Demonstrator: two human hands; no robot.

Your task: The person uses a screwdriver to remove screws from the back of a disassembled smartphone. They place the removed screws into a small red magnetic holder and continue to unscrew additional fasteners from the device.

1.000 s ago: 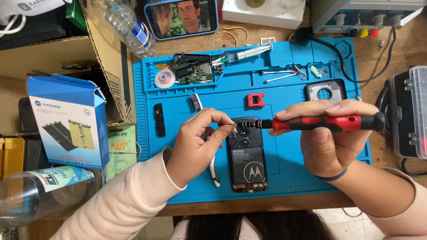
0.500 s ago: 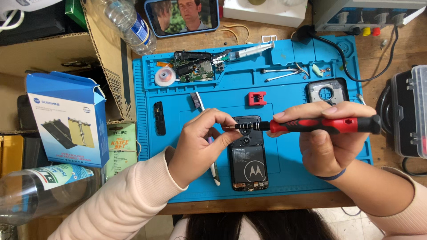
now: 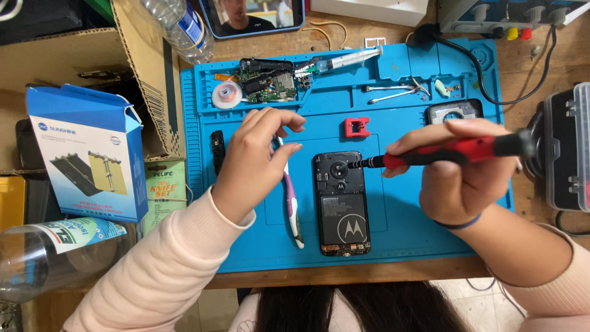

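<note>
A black opened phone (image 3: 342, 203) lies back-up in the middle of the blue work mat (image 3: 393, 92). My right hand (image 3: 458, 175) grips a red and black screwdriver (image 3: 448, 152), held level, its tip at the phone's upper right edge. My left hand (image 3: 255, 163) hovers left of the phone with fingers spread and nothing in it, over the top of a white and pink pry tool (image 3: 292, 206). A small red block (image 3: 357, 127) sits just above the phone.
A circuit board (image 3: 267, 83), tape roll (image 3: 227, 95), syringe (image 3: 341, 60) and tweezers (image 3: 393, 92) lie along the mat's top. A blue box (image 3: 86, 154), cardboard box (image 3: 74, 55) and plastic bottles (image 3: 178, 24) stand left. A grey case (image 3: 568, 147) sits right.
My left hand has let go of the screwdriver tip and drawn back to the left, opening. The screwdriver has pulled right, off the phone's top.
</note>
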